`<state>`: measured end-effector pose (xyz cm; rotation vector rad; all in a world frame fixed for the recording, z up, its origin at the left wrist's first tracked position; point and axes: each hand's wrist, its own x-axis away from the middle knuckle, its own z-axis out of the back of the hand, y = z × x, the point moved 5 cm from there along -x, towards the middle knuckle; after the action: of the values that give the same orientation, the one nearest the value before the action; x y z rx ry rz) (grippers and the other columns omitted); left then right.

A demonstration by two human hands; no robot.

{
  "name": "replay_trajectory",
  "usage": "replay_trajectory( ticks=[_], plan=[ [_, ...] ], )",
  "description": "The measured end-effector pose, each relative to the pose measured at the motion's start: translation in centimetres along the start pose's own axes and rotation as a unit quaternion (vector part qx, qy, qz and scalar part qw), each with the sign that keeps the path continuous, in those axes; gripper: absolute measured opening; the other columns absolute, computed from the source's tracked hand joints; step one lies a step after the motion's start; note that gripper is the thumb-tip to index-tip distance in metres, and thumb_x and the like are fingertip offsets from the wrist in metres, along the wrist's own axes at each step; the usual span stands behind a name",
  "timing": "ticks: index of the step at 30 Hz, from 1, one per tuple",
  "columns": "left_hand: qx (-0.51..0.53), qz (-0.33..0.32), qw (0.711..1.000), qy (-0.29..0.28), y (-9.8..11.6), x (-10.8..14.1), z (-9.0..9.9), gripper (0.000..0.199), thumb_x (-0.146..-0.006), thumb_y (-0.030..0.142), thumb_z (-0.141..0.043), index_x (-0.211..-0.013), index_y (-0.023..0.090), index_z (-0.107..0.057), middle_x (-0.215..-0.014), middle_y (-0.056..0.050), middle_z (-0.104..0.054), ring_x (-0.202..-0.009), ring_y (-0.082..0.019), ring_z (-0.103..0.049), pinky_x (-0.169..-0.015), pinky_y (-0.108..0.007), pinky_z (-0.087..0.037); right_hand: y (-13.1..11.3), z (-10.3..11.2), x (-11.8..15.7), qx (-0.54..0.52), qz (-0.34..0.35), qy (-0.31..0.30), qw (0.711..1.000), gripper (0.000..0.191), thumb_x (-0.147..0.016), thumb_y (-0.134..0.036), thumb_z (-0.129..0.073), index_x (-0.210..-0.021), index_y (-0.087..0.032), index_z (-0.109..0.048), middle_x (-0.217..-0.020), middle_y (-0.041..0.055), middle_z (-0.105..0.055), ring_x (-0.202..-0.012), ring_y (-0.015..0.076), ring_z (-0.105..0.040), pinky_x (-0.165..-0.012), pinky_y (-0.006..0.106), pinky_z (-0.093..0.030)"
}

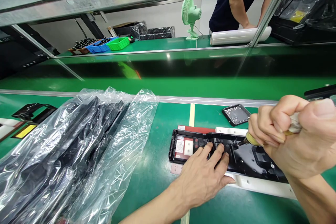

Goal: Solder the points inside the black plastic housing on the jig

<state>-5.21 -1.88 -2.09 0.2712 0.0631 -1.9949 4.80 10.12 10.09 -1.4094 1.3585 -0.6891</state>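
Note:
A long black plastic housing [232, 159] lies in a white and red fixture [265, 186] on the green bench. My left hand [203, 173] rests on it with fingers stretched out, fingertips pressing into its inside and the thumb by the fixture's near edge. In a closed fist, my right hand [286, 136] grips a screwdriver [251, 139] with a yellowish nose. Its dark tip points down at the housing, just right of my left fingers; whether it touches a screw I cannot tell. A small black tray [236, 114] of tiny metal screws sits behind the housing.
Plastic bags with black parts [86, 147] cover the left of the bench. Dark glossy pieces [34, 112] lie farther left. Beyond the green belt [168, 85] stand a green fan [190, 15], bins [119, 43] and a person handling a white film roll [236, 37].

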Motion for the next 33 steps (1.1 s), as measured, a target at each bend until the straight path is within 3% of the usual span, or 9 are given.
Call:
replay_trajectory(
  ticks=[17, 33],
  plan=[
    [0.001, 0.001, 1.000, 0.006, 0.08, 0.07, -0.06, 0.058, -0.107, 0.054, -0.033, -0.144, 0.013, -0.050, -0.155, -0.011, -0.047, -0.135, -0.033, -0.049, -0.102, -0.044, -0.053, 0.02, 0.10, -0.09, -0.003, 0.008, -0.027, 1.000, 0.050, -0.073, -0.057, -0.071, -0.047, -0.021, -0.047, -0.038, -0.0047, -0.030, -0.030, 0.0087, -0.028, -0.030, 0.024, -0.023],
    [0.004, 0.001, 1.000, 0.000, 0.04, 0.05, -0.01, 0.058, -0.108, 0.054, -0.030, -0.144, 0.013, -0.049, -0.155, -0.011, -0.047, -0.134, -0.034, -0.049, -0.103, -0.046, -0.053, -0.07, -0.15, -0.04, -0.012, -0.012, 0.004, 1.000, 0.048, -0.066, -0.053, -0.077, -0.044, -0.021, -0.048, -0.036, -0.0044, -0.031, -0.029, 0.0083, -0.027, -0.029, 0.024, -0.022]
  ],
)
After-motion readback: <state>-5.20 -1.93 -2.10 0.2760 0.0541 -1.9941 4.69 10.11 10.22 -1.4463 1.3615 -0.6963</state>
